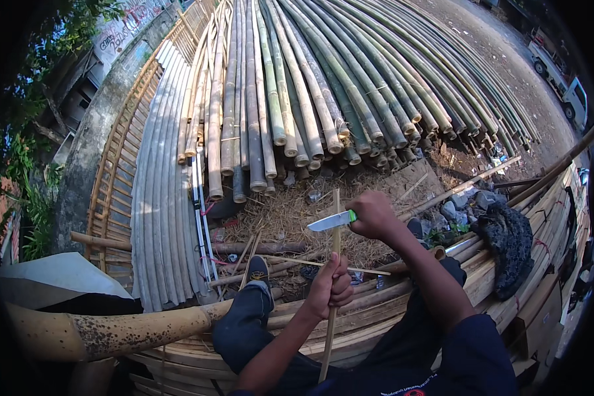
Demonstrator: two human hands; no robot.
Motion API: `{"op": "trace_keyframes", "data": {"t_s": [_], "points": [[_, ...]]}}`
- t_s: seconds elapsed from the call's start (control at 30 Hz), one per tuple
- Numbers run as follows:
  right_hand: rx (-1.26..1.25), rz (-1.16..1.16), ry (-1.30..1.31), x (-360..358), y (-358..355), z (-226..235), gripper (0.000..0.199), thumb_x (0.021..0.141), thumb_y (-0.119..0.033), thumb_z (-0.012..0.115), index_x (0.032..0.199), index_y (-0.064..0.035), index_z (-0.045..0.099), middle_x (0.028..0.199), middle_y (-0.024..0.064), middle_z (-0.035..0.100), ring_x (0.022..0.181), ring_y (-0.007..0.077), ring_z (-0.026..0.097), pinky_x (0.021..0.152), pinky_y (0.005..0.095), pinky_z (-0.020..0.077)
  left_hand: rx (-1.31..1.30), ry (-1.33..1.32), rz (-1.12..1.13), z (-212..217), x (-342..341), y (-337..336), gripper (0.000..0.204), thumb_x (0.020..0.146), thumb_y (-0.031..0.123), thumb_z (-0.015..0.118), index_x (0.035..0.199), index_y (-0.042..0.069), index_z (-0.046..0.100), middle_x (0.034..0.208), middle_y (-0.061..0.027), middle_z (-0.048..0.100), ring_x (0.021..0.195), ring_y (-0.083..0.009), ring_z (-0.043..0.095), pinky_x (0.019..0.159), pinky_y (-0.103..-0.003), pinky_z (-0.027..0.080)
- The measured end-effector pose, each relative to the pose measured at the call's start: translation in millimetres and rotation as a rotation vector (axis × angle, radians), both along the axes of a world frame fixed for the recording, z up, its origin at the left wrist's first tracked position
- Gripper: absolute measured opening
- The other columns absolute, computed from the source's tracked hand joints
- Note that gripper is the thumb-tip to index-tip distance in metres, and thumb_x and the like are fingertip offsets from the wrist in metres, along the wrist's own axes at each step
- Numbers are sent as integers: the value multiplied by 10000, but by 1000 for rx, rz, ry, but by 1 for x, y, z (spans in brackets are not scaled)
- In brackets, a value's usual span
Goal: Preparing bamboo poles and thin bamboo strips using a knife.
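Note:
My left hand (330, 288) is wrapped round a thin bamboo strip (330, 340), which stands nearly upright between my legs. Above that hand, my right hand (374, 216) grips a knife by its green handle. The pale knife blade (330, 222) points left and lies across the upper part of the strip, apparently touching it. Most of the handle is hidden in my right fist. The strip's top end rises a little above the blade.
Long bamboo poles (290, 86) are piled ahead, cut ends facing me. Split bamboo (376, 310) lies under my legs. A thick spotted bamboo pole (138, 330) is at left, beside corrugated sheets (158, 218). Dark cloth (506, 247) drapes at right. A truck (558, 79) stands far right.

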State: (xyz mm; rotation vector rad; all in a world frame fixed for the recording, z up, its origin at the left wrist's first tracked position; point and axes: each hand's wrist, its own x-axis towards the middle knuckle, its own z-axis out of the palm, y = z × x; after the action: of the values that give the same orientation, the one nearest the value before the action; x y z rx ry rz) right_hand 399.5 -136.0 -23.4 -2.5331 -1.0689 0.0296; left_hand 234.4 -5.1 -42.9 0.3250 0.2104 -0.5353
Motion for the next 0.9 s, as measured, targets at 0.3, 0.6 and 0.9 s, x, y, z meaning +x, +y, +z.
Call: {"op": "trace_keyframes", "data": {"t_s": [0.3, 0.6, 0.9], "points": [[626, -624, 362, 57, -48, -3, 381, 782, -294, 591, 689, 74, 558, 547, 110, 518, 530, 165, 488, 529, 363, 392, -70, -2, -176, -7, -14, -26, 437, 984, 470, 290, 734, 116, 352, 465, 50, 229, 342, -63, 209, 336, -220, 206], [704, -250, 889, 16, -7, 1, 438, 888, -426, 569, 683, -47, 654, 485, -71, 330, 438, 43, 302, 430, 256, 220, -1, -25, 38, -2, 17, 8, 386, 998, 413, 300, 797, 98, 394, 499, 41, 270, 383, -56, 257, 380, -204, 246], [859, -196, 1020, 13, -4, 0, 398, 911, -364, 554, 651, -65, 592, 492, -77, 342, 434, 33, 285, 413, 240, 192, 27, -27, 64, -2, 17, 4, 361, 990, 412, 350, 830, 95, 412, 518, 54, 287, 373, -37, 240, 377, -189, 242]]}}
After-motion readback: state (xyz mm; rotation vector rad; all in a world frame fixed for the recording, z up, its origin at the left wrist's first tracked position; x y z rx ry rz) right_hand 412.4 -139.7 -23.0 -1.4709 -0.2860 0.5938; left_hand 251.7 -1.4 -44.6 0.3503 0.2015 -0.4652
